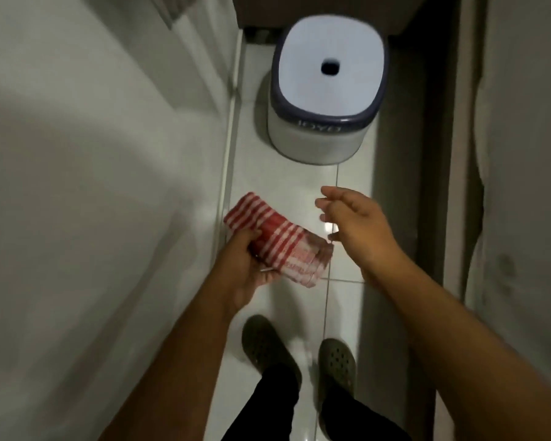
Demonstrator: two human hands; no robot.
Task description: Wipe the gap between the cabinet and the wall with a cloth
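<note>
A folded red-and-white striped cloth (277, 237) is in my left hand (242, 268), whose fingers are closed around its lower left part. My right hand (353, 224) hovers just to the right of the cloth, fingers spread and holding nothing, not touching it. A white wall or cabinet face (93, 186) fills the left side. On the right runs a dark vertical strip (433, 154) beside another pale surface (522, 186). I cannot tell which of these is the cabinet.
A white plastic stool with a dark blue rim (328, 87) stands on the white tiled floor (299, 192) ahead, filling most of the narrow passage. My two feet in dark clogs (334, 361) stand below. A dark panel closes the far end.
</note>
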